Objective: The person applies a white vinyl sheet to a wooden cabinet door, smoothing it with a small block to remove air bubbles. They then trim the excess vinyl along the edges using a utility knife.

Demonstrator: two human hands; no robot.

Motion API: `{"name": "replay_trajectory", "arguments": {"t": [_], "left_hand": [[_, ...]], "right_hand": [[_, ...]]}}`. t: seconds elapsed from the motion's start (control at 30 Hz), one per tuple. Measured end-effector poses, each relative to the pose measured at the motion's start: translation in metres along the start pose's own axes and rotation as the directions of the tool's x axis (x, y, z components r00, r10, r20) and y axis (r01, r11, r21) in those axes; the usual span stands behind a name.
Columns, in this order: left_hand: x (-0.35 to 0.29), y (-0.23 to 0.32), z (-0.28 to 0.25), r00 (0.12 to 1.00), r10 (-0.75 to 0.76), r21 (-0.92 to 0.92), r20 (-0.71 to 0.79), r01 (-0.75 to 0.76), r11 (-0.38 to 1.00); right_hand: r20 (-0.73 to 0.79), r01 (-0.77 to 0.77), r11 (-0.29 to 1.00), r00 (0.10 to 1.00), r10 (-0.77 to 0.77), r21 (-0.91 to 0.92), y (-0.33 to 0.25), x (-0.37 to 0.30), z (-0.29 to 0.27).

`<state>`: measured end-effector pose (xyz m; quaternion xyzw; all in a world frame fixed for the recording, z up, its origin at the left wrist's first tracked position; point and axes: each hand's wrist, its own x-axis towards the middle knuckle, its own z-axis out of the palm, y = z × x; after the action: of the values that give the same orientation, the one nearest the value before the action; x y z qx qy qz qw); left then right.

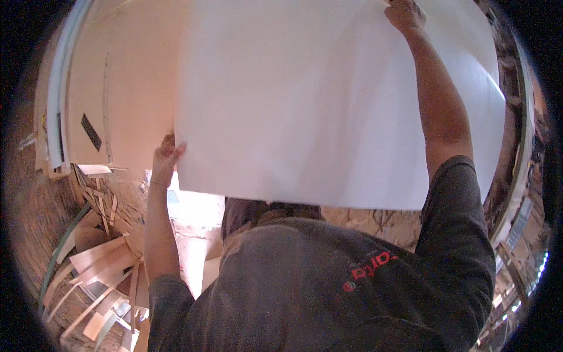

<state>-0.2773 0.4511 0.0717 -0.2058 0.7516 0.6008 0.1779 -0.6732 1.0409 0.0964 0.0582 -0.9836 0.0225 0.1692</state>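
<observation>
A large white sheet (281,117) spreads out in front of me, its near edge hanging close to my body. My left hand (166,157) is closed on the sheet's left edge near the corner, with the thumb on its upper face. Far out at the right, my right hand (406,16) is closed over the sheet near the top of the view. Its fingertips are partly hidden, and what they grip cannot be made out. To the left of the sheet lies a tan board (132,88) with a dark strip (91,132) on it.
Wood offcuts and thin strips (102,261) lie heaped on the floor at lower left. A pale long edge (63,76) runs along the far left. More clutter, including a slatted grey piece (519,223), lines the right side.
</observation>
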Motion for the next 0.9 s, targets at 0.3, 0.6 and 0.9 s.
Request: {"name": "replay_trajectory", "arguments": {"t": [0.3,0.6,0.9], "left_hand": [[0.01,-0.007,0.01,0.989,0.141,0.007,0.039,-0.141,0.99],[0.039,-0.021,0.007,0.974,0.228,0.054,-0.018,-0.227,0.972],[0.128,-0.038,-0.012,0.795,0.572,0.25,-0.204,-0.523,0.815]], "right_hand": [[0.432,-0.024,0.987,0.897,0.091,-0.16,-0.083,-0.266,-0.132],[0.447,-0.148,0.988,0.887,0.114,0.043,-0.166,-0.479,-0.243],[0.19,-0.015,0.997,0.982,0.0,0.079,-0.154,-0.388,-0.174]]}}
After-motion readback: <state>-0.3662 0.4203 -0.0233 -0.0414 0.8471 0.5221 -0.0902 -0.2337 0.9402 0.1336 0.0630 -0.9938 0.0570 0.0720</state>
